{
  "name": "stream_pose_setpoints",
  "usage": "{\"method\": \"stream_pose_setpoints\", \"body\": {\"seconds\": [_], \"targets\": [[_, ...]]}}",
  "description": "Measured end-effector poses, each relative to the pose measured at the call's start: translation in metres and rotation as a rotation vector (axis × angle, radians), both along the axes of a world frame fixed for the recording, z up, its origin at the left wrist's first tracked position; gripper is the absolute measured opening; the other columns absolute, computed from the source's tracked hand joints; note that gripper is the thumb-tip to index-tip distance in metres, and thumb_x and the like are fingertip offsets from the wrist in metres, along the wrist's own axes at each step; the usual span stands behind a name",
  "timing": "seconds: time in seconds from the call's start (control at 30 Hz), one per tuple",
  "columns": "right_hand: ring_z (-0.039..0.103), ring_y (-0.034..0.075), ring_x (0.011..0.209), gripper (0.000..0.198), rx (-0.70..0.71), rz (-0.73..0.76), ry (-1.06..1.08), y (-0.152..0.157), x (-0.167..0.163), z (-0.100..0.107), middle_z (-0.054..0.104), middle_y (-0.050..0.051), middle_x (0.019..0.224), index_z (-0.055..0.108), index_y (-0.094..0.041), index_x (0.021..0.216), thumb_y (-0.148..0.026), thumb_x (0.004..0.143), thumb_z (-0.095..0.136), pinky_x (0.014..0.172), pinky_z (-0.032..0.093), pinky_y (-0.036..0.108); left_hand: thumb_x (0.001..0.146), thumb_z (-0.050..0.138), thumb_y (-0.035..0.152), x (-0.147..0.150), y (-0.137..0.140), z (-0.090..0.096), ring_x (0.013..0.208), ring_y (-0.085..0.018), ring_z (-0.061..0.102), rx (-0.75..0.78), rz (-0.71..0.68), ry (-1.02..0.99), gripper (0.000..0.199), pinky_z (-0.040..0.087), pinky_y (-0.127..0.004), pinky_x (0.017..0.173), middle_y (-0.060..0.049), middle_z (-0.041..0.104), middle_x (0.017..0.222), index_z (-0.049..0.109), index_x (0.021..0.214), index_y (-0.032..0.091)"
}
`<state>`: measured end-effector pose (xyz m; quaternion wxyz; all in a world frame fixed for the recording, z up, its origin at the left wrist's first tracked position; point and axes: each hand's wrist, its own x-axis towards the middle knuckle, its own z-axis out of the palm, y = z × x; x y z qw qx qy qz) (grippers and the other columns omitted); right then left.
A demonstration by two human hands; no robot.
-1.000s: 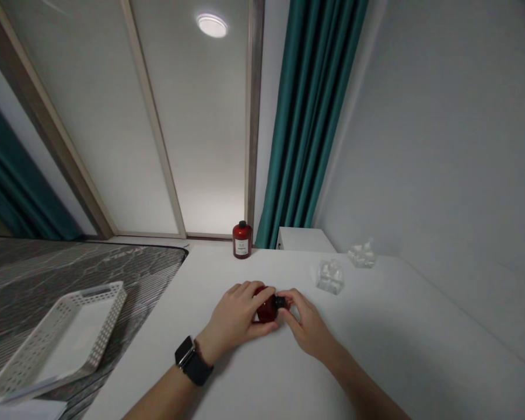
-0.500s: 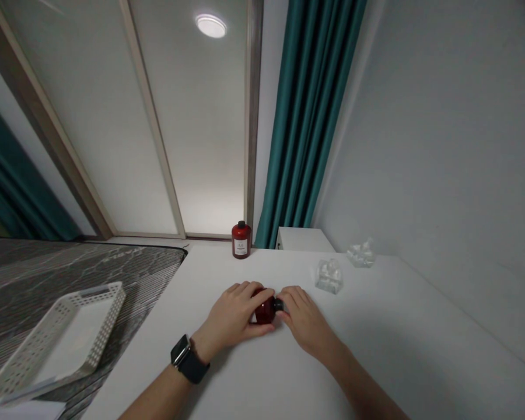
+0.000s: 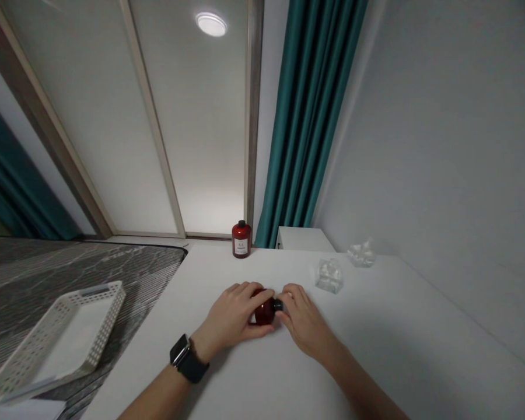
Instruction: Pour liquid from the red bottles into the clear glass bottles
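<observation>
The left hand (image 3: 234, 315) is wrapped around a small red bottle (image 3: 265, 312) lying on its side on the white worktop (image 3: 254, 373), fingers curled over the top of it and thumb underneath, so its grip is closed on the body. The right hand (image 3: 301, 321) pinches the bottle's black cap (image 3: 279, 304) between thumb and fingertips. Compared with a second ago, the right hand's fingers have closed in over the cap: then the cap stood out clearly between spread fingertips, now most of it is covered and only a dark sliver shows. The bottle has shifted slightly left with both hands, and the wrist with the black watch (image 3: 188, 364) has slid a little the same way. That looks like a twisting motion at the cap, though whether the cap is loosening or tightening cannot be told from this angle. A second red bottle (image 3: 241, 239) stands upright at the far edge of the worktop, two clear plastic pieces (image 3: 329, 275) lie near the wall on the right, and a white perforated basket (image 3: 61, 341) sits on the grey bed to the left
</observation>
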<state>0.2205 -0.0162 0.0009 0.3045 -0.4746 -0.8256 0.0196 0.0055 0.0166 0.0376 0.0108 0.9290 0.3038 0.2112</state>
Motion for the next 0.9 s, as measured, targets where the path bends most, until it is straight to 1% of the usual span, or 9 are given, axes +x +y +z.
{"method": "stream_pose_setpoints", "body": {"seconds": [0.13,0.33,0.47,0.6,0.73,0.9], "targets": [[0.056,0.028,0.108,0.023,0.002,0.004,-0.019,-0.003,-0.003,0.0,0.057,0.011,0.114,0.052,-0.021,0.108,-0.008,0.089,0.058,0.092,0.053,0.051,0.085,0.068,0.049,-0.002,0.001,0.002,0.098,-0.027,0.066,-0.009,-0.018,0.007,0.049,0.054,-0.04,0.082,-0.008,0.067,0.114,0.055,0.127,0.026],[0.054,0.029,0.107,0.022,-0.055,0.005,-0.026,-0.004,-0.006,0.002,0.057,0.011,0.112,0.051,-0.019,0.105,-0.005,0.089,0.055,0.093,0.052,0.052,0.084,0.07,0.048,-0.001,0.0,0.003,0.097,-0.027,0.065,-0.003,-0.024,0.038,0.05,0.054,-0.041,0.082,-0.008,0.066,0.113,0.054,0.126,0.025],[0.053,0.028,0.108,0.019,-0.082,0.033,0.017,-0.004,-0.004,0.003,0.057,0.011,0.113,0.051,-0.019,0.104,-0.006,0.092,0.052,0.094,0.052,0.051,0.084,0.071,0.048,0.001,-0.003,0.002,0.098,-0.029,0.064,0.012,0.011,0.072,0.05,0.053,-0.041,0.081,-0.008,0.066,0.114,0.055,0.125,0.025],[0.052,0.029,0.11,0.014,-0.067,0.044,0.052,-0.002,-0.003,0.0,0.057,0.012,0.115,0.051,-0.02,0.105,-0.01,0.095,0.05,0.095,0.051,0.051,0.083,0.073,0.05,0.004,-0.006,0.001,0.1,-0.03,0.064,0.02,0.054,0.096,0.052,0.053,-0.042,0.082,-0.008,0.065,0.116,0.054,0.125,0.025],[0.052,0.029,0.109,0.013,-0.058,0.037,0.07,0.0,-0.003,-0.002,0.058,0.012,0.114,0.051,-0.02,0.105,-0.012,0.097,0.046,0.094,0.051,0.051,0.084,0.072,0.05,0.006,-0.009,0.0,0.1,-0.029,0.064,0.028,0.086,0.087,0.053,0.053,-0.041,0.082,-0.008,0.065,0.117,0.053,0.126,0.026],[0.052,0.028,0.107,0.012,-0.088,0.037,0.091,0.0,-0.002,-0.002,0.058,0.011,0.112,0.05,-0.02,0.104,-0.013,0.098,0.043,0.094,0.05,0.05,0.083,0.073,0.05,0.009,-0.01,-0.003,0.102,-0.03,0.064,0.042,0.112,0.063,0.054,0.053,-0.042,0.085,-0.009,0.065,0.118,0.053,0.127,0.026]]}}
